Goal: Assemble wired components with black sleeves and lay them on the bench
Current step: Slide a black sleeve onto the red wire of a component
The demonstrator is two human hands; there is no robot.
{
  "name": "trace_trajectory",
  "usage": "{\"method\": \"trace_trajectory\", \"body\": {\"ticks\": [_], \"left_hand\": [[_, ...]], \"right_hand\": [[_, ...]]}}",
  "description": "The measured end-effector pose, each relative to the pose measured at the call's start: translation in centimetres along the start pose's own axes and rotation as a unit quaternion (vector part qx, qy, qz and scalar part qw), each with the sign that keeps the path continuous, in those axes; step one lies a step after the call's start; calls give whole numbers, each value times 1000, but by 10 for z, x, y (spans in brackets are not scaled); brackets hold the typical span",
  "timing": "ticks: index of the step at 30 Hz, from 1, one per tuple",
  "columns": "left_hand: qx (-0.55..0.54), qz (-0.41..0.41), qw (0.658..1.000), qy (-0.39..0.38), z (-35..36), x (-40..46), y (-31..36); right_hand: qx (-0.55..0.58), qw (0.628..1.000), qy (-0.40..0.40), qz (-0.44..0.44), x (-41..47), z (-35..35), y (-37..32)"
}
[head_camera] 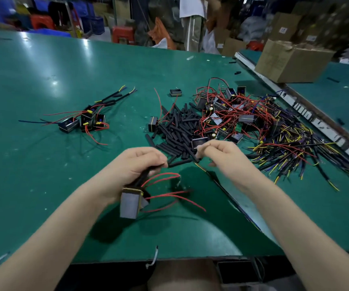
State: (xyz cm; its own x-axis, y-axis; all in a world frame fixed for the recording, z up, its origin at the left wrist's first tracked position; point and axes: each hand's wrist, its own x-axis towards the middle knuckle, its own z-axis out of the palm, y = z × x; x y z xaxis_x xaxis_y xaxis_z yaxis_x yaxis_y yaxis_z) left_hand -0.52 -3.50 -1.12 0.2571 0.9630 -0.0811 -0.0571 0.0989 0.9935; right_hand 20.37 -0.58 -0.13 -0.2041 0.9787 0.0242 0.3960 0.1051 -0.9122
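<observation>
My left hand (136, 164) grips the black leads of a grey box-shaped wired component (130, 204), which hangs below my wrist with red wires curling to the right. My right hand (221, 154) pinches a black sleeve (182, 162) that reaches left toward my left fingertips. A long black cable (223, 185) runs down from under my right hand across the green bench (43, 91). A heap of loose black sleeves (177, 127) lies just beyond both hands.
Several finished components with sleeved leads (85, 120) lie at mid-left. A tangle of unassembled components with red wires (228, 114) and a pile of black-and-yellow cables (291, 148) fill the right. A cardboard box (289, 61) and a metal rail (307, 114) stand far right. A person stands behind the bench.
</observation>
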Motion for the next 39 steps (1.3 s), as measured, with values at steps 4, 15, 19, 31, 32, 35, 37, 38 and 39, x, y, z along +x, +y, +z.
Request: {"method": "trace_trajectory", "body": {"ticks": [4, 15, 19, 31, 32, 35, 37, 38, 39], "left_hand": [[11, 34, 999, 35, -13, 2, 3], [-24, 59, 991, 115, 1, 13, -9], [-52, 45, 992, 105, -1, 12, -11], [19, 60, 998, -14, -4, 10, -17], [22, 66, 998, 3, -3, 10, -17], [22, 92, 993, 71, -2, 13, -19], [30, 112, 987, 108, -2, 14, -21], [33, 119, 985, 121, -2, 15, -21], [33, 124, 983, 129, -3, 15, -22]], "right_hand": [[-157, 983, 9, -95, 7, -3, 9], [-478, 858, 13, -190, 37, 31, 24], [-481, 854, 6, -196, 39, 30, 29], [-507, 836, 13, -211, 36, 33, 38], [-504, 836, 13, -216, 35, 33, 37], [-424, 874, 51, -232, 33, 27, 33], [-370, 892, 102, -240, 32, 24, 30], [-335, 903, 129, -235, 31, 23, 26], [-284, 917, 158, -231, 29, 21, 21]]}}
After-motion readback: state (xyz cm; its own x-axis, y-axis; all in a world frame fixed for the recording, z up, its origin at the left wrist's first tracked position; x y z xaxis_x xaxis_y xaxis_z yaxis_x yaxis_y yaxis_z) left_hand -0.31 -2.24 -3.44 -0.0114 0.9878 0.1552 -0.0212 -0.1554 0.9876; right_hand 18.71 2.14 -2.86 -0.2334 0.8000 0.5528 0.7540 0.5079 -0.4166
